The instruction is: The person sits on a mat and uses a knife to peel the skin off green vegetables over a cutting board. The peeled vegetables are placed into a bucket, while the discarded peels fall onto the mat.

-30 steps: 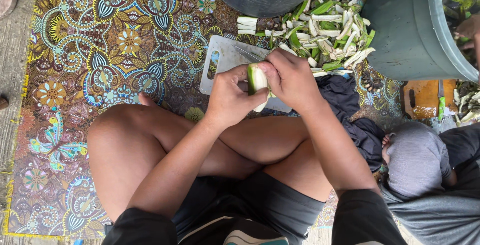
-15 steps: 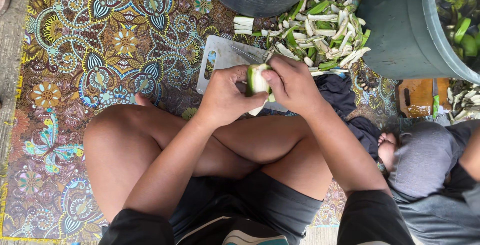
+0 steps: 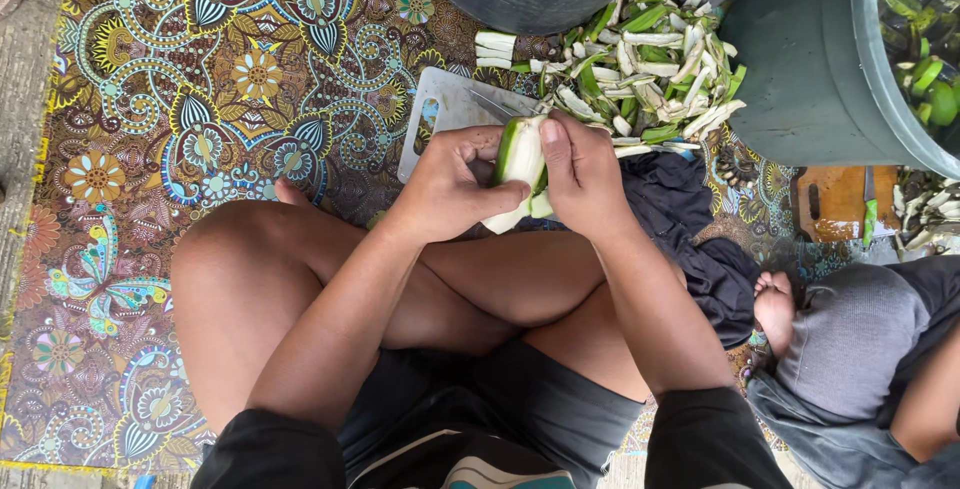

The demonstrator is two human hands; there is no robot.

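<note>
Patterned floor mat point(image 3: 200, 99) underneath. Green banana point(image 3: 520, 154) gripped above crossed legs, left hand point(image 3: 450, 184) and right hand point(image 3: 580, 174) both closed around it. Cutting board point(image 3: 445, 109), peel pile point(image 3: 650, 59), tubs beyond. Risk: slippery peel, fruit dropping onto lap.

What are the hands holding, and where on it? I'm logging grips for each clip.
Both hands hold one green banana: the left hand grips its left side, and the right hand grips its right side, thumb along the peel.
</note>
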